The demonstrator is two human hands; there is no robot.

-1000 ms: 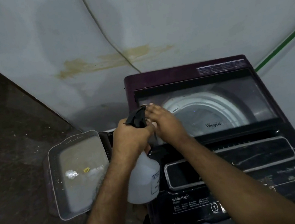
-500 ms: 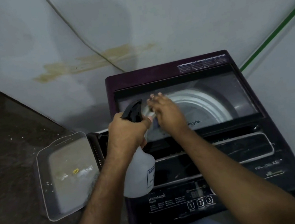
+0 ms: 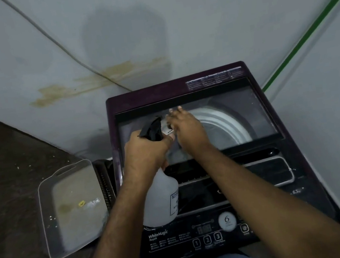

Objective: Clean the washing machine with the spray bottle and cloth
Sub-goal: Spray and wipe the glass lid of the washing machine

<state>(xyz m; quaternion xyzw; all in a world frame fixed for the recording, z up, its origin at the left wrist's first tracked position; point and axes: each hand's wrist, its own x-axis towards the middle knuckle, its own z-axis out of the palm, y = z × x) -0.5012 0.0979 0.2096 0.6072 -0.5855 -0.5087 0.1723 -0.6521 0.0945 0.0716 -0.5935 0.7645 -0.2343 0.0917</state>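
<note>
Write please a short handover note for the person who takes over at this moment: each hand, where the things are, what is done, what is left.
Left hand: closed around the neck of the spray bottle, held over the front left of the washing machine.
Right hand: flat, fingers spread, at the bottle's black nozzle above the glass lid; it grips nothing that I can see.
Cloth: not in view.
Clear tray: on the floor, left of the machine.
Done: cannot tell whether any spray is on the lid.
Left: spray the lid and panel, find the cloth, wipe.
</note>
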